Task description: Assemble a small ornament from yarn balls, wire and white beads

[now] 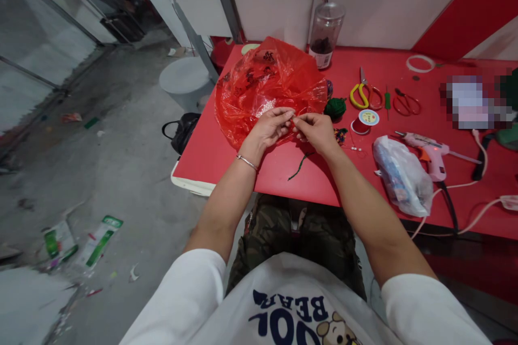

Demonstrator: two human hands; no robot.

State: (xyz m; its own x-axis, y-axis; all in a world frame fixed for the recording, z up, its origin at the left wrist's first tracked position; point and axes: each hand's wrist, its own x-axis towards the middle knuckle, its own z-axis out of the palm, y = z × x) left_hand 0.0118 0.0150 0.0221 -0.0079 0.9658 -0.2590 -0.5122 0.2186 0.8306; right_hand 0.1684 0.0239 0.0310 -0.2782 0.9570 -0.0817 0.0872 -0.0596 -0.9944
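**Left hand (272, 128) and right hand (319, 130) meet over a red plastic bag (279, 78)**

The fingers of both hands are bent, their tips close together; whether they grasp anything is too small to tell. Below them the bag lies crumpled near the left edge of the red bench (214, 159), with white beads (266, 107) showing in its middle. A dark green strand (299, 167) lies toward the front edge, nearer the person. Just beyond the right hand sit a green yarn ball (336, 108) and a spool (365, 122) of red thread. Farther right, a white plastic bag (402, 175) rests near the front edge, beside a pink glue gun (431, 153). Scissors (359, 98) lie toward the back edge, where a clear tumbler (327, 32) stands upright.
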